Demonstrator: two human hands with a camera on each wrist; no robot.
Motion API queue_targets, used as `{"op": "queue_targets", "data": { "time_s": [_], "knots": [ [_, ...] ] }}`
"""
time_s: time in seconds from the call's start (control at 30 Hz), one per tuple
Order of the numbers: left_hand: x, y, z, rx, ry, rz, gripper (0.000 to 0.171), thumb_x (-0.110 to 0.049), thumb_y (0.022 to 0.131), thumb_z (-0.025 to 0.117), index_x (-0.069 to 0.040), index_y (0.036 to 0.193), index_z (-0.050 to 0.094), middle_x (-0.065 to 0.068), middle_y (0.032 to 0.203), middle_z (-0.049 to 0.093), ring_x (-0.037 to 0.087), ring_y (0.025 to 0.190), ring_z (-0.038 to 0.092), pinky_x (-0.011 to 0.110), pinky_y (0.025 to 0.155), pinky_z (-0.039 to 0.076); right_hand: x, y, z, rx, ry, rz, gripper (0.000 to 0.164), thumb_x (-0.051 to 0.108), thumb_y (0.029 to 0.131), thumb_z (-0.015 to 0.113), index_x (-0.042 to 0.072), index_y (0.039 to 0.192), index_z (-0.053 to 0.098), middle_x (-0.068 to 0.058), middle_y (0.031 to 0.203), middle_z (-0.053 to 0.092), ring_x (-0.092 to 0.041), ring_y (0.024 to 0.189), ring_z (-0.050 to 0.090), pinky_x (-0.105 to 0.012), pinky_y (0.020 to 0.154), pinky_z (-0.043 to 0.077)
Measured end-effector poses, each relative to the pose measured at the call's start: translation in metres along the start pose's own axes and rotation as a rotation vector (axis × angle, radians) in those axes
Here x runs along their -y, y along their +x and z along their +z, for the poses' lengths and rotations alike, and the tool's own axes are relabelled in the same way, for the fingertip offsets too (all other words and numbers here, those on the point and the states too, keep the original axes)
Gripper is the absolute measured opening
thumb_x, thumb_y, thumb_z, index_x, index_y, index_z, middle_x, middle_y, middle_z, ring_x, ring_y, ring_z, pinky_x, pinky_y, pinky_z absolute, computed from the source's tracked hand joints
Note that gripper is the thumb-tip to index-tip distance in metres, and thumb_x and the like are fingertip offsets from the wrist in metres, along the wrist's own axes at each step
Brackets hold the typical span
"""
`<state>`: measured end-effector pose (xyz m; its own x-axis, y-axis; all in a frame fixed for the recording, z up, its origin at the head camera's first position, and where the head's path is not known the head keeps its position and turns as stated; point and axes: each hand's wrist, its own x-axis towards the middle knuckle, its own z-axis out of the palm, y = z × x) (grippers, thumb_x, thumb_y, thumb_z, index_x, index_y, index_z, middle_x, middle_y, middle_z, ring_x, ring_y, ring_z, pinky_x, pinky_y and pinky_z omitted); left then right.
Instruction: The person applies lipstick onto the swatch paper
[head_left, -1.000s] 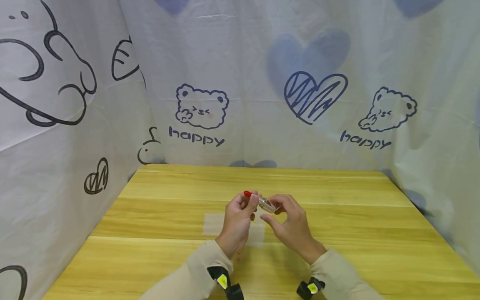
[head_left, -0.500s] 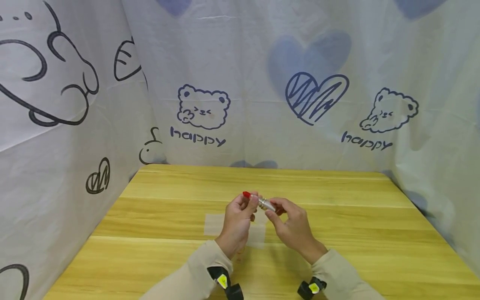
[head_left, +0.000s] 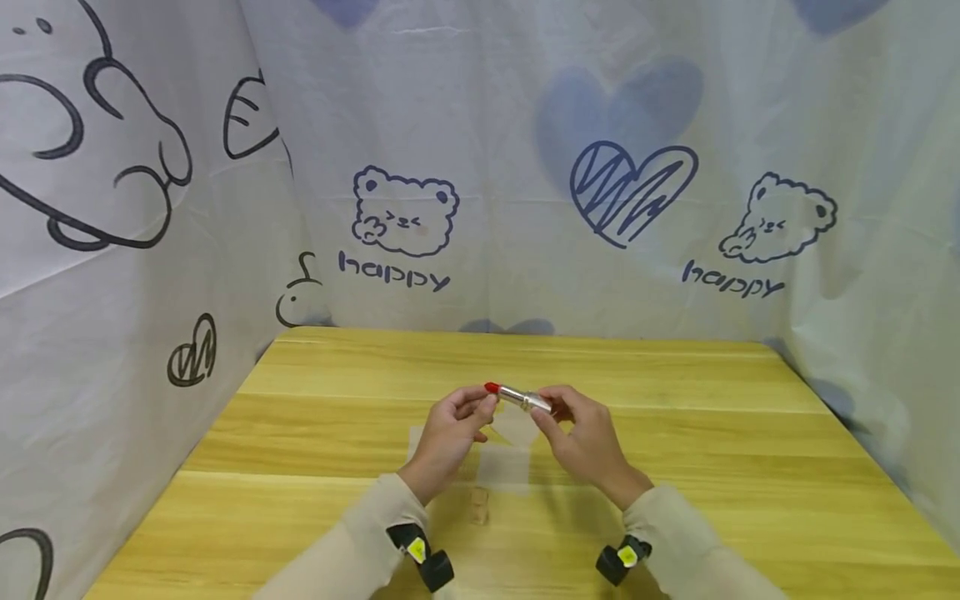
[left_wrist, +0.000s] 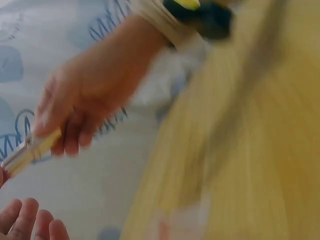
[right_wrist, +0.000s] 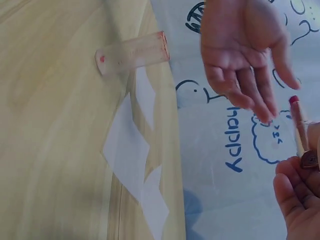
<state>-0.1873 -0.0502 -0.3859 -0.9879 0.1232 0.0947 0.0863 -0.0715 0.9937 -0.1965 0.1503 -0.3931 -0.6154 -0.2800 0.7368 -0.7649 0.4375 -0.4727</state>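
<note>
A lipstick [head_left: 512,395] with a red tip and a silvery tube is held slanted above the table. My right hand [head_left: 592,442] pinches its base between thumb and fingers; the left wrist view has this same right hand [left_wrist: 95,90] on the lipstick [left_wrist: 31,151]. Beside the red end, my left hand [head_left: 448,437] is let loose, and in the right wrist view the left hand [right_wrist: 245,55] shows its palm with fingers extended, apart from the lipstick [right_wrist: 297,120]. On the table below lies a clear, pinkish tube [head_left: 480,506], which the right wrist view shows larger.
Several white paper pieces [right_wrist: 127,147] lie on the wooden table [head_left: 675,467] under the hands. White curtains [head_left: 487,125] with printed drawings enclose the back and sides. Each wrist carries a black strapped camera [head_left: 431,567].
My left hand has let go of the lipstick and drawn left. My right hand now pinches the base, and the lipstick lies flatter. The clear tube on the table has come into fuller view.
</note>
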Motion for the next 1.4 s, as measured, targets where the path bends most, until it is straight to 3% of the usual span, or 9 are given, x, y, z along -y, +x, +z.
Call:
{"op": "queue_targets", "data": {
  "time_s": [0.13,0.23,0.4,0.57,0.77,1.07,1.4],
  "knots": [
    [0.007,0.003,-0.024,-0.022,0.239,0.071,0.033,-0.025,0.098,0.060,-0.002,0.121,0.061,0.009,0.112,0.064,0.027,0.099,0.059,0.039,0.079,0.051,-0.002,0.004,0.001,0.084,0.027,0.084,0.015,0.004,0.089,0.069,-0.001,0.103,0.065,-0.006,0.086,0.068,-0.014,0.073,0.065,-0.027,0.063,0.055],
    [0.009,0.007,-0.041,-0.010,0.449,0.071,0.028,-0.024,0.097,0.063,-0.006,0.118,0.064,0.006,0.112,0.064,0.024,0.097,0.059,0.040,0.081,0.050,-0.006,0.007,0.003,0.131,0.039,0.132,0.016,0.007,0.091,0.068,0.000,0.104,0.066,-0.005,0.087,0.067,-0.013,0.074,0.065,-0.028,0.065,0.055],
    [0.013,0.014,-0.066,0.099,0.801,0.054,0.027,-0.021,0.094,0.066,-0.006,0.116,0.064,0.010,0.117,0.063,0.028,0.101,0.059,0.044,0.086,0.049,-0.010,0.011,0.010,0.187,0.054,0.229,0.014,0.008,0.091,0.068,0.001,0.103,0.067,-0.004,0.088,0.067,-0.013,0.074,0.064,-0.027,0.066,0.055],
    [0.020,0.019,-0.089,0.203,1.024,0.062,0.028,-0.017,0.091,0.070,-0.002,0.113,0.065,0.014,0.117,0.062,0.035,0.113,0.055,0.049,0.095,0.044,-0.015,0.015,0.021,0.260,0.077,0.271,0.018,0.008,0.091,0.068,-0.002,0.106,0.068,-0.005,0.089,0.069,-0.011,0.073,0.062,-0.026,0.064,0.053],
    [0.031,0.024,-0.105,0.281,1.100,0.026,0.029,-0.016,0.084,0.077,-0.002,0.108,0.070,0.014,0.117,0.063,0.036,0.118,0.053,0.048,0.101,0.040,-0.015,0.017,0.033,0.326,0.095,0.322,0.013,0.010,0.092,0.067,0.002,0.102,0.068,-0.004,0.088,0.068,-0.011,0.073,0.062,-0.026,0.065,0.052],
    [0.032,0.026,-0.103,0.357,1.181,-0.058,0.034,-0.015,0.078,0.083,-0.003,0.108,0.072,0.011,0.114,0.064,0.032,0.113,0.056,0.046,0.098,0.043,-0.022,0.016,0.050,0.335,0.085,0.373,0.011,0.009,0.092,0.066,0.001,0.099,0.068,-0.003,0.085,0.067,-0.010,0.071,0.058,-0.025,0.062,0.049],
    [0.029,0.030,-0.100,0.322,1.234,-0.078,0.033,-0.012,0.076,0.084,-0.006,0.106,0.073,0.009,0.111,0.065,0.031,0.108,0.058,0.047,0.095,0.045,-0.028,0.018,0.064,0.365,0.063,0.399,0.013,0.008,0.092,0.065,0.000,0.102,0.067,-0.003,0.087,0.066,-0.012,0.075,0.058,-0.025,0.066,0.050]
  ]
}}
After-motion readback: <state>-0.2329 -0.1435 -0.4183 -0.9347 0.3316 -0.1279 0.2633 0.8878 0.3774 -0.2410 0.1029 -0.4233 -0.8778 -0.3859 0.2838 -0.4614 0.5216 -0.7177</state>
